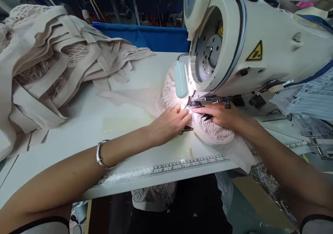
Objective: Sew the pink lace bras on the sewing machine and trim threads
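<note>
The lace garment [218, 132] lies at the lit front of the sewing machine [275, 50], seemingly midway through stitching. Beside the machine's foot, the left hand's [170, 125] grip pinches the cloth; the right hand [222, 116] lies on it, its grip unclear. Left of the machine, similar pieces [85, 58] pile on the desk [85, 116], sewn or unsewn I cannot tell.

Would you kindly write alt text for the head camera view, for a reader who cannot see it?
A person's left hand and right hand rest on pale lace fabric at a lit white sewing machine. A heap of pale strips and lace lies on the table at left, and a ruler runs along its near edge.
</note>
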{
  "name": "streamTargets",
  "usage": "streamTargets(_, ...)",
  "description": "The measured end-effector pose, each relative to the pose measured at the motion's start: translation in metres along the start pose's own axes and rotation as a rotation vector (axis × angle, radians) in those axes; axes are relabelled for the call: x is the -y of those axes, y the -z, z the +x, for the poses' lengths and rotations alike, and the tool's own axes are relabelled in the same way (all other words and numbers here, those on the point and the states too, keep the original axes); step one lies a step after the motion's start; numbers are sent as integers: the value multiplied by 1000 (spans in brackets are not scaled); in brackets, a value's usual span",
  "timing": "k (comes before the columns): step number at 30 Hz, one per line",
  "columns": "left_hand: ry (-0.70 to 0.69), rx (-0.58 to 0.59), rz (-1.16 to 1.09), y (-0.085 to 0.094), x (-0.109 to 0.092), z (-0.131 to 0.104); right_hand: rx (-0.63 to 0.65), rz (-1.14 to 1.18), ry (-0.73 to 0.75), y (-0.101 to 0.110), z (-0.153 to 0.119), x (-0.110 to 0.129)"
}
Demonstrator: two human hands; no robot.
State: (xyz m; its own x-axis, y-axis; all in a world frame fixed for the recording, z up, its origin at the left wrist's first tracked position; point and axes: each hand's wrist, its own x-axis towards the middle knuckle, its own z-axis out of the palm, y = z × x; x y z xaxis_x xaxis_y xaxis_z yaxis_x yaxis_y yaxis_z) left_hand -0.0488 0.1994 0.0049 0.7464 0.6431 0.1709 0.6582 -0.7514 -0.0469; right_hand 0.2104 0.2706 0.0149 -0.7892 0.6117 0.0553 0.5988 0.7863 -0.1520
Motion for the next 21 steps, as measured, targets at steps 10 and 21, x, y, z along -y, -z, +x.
streamTargets(10, 31, -71, -48, -6, 18, -3, 41, 111, 30, -7, 0, 5)
streamTargets(21, 69, -101, -229, -12, 38, -2, 105, 60, -75, 2, 6, 24)
